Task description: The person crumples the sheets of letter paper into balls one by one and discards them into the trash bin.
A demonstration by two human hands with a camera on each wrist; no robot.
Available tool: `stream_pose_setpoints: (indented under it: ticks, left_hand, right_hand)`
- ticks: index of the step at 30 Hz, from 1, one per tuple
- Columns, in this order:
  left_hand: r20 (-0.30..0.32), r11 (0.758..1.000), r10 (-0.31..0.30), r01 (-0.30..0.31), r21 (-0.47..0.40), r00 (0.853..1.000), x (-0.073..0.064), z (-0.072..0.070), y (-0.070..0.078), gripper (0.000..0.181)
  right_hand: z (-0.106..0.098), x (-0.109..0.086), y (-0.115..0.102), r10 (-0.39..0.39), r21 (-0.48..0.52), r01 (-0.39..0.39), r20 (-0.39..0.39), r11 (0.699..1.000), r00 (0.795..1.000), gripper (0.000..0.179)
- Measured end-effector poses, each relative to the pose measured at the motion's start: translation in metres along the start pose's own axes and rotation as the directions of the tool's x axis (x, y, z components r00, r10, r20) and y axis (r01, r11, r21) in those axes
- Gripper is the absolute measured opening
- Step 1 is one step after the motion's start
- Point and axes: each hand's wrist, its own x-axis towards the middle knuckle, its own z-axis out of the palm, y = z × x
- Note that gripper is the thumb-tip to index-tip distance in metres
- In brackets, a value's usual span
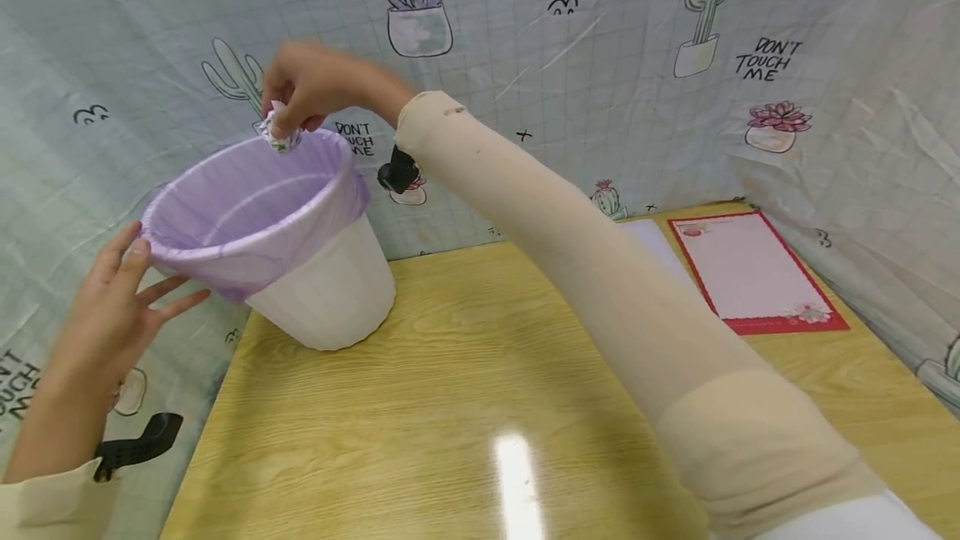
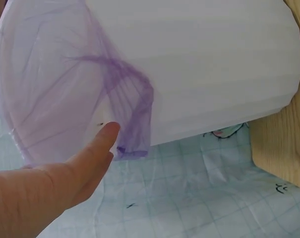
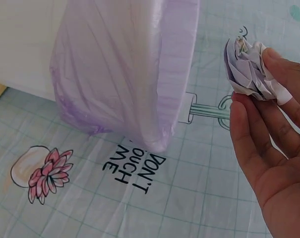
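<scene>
A white trash bin lined with a translucent purple bag stands on the left of the table. My left hand touches the bin's rim on its left side, fingers spread and mostly straight. Above the far side of the bin's opening, my right hand pinches a crumpled ball of paper between thumb and fingers. In the right wrist view the paper ball is white with printed bits, apart from the bag. The left wrist view shows the bag's edge folded down over the outside of the bin.
On the wooden table, a red-bordered sheet lies at the right, with a plain white sheet beside it, partly behind the right arm. A cactus-print cloth hangs behind and along the sides.
</scene>
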Motion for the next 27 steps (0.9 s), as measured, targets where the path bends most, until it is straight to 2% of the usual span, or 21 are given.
stream_pose_setpoints:
  ticks: [7, 10, 15, 22, 27]
  left_hand:
    - [-0.068, 0.999, -0.036, 0.038, 0.019, 0.997, 0.004, 0.012, -0.005, 0.071]
    - [-0.113, 0.998, -0.054, 0.056, 0.013, 0.992, 0.009, 0.017, -0.006, 0.074]
    - [-0.164, 0.993, -0.116, 0.12, 0.016, 0.98, 0.012, 0.023, -0.005, 0.077]
    - [-0.169, 0.989, -0.146, 0.145, -0.015, 0.975, 0.011, 0.025, -0.003, 0.075]
    - [-0.177, 0.985, -0.169, 0.173, 0.005, 0.97, 0.011, 0.024, -0.002, 0.074]
  right_hand:
    - [0.003, 0.009, -0.001, 0.029, -0.102, -0.026, 0.028, 0.994, 0.999, 0.024]
    - [0.004, 0.012, -0.004, 0.021, -0.147, -0.014, 0.044, 0.989, 0.999, 0.023]
    - [0.006, 0.017, -0.011, 0.023, -0.188, -0.014, 0.044, 0.982, 0.999, 0.02]
    - [0.008, 0.021, -0.026, 0.045, -0.188, -0.041, 0.017, 0.981, 0.999, 0.023]
    - [0.013, 0.023, -0.036, 0.057, -0.189, -0.054, 0.014, 0.98, 0.998, 0.022]
